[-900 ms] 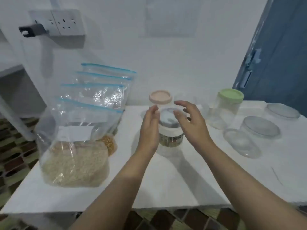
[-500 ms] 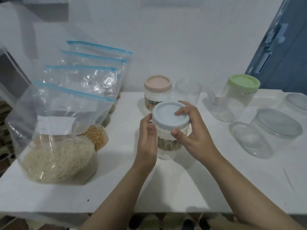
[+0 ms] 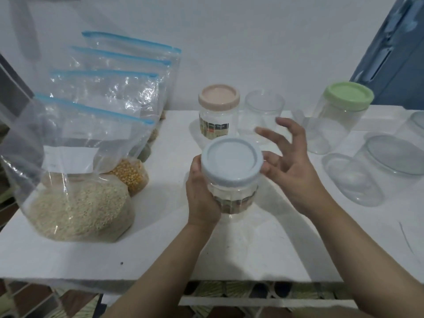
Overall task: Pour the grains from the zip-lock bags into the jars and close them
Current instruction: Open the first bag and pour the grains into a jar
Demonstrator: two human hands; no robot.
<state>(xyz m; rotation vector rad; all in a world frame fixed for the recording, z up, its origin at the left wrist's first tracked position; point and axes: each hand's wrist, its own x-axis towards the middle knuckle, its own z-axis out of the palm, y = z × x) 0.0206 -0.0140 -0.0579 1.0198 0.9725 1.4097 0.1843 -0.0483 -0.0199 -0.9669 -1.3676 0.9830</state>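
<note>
Landmark: the blue-lidded jar, centre of the white table.

Nearest us, our left hand grips the jar's clear body from its left side, fingers curled round the glass. The jar now sits higher and closer to us than half a second ago; we cannot tell whether its base has left the table. It looks empty, with a printed label low on the wall.

Our right hand was wrapped over the blue lid half a second ago. Now it is off the top, fingers spread wide just right of the lid and holding nothing; the thumb side lies close against the rim, contact unclear. We read this as a re-grip between twists. The lid is still seated, so nothing can be poured yet.

Left of the jar, the rice bag stands sealed, its blue zip closed. Behind it a bag of corn kernels shows, then two more zip-lock bags leaning toward the wall, their contents mostly hidden.

Beyond the jar, a pink-lidded jar and, to its right, an open clear jar. Farther right, a green-lidded jar, with clear containers lying near it.

Judgement: early stage. No grain is in any jar, and all the bags appear shut.
</note>
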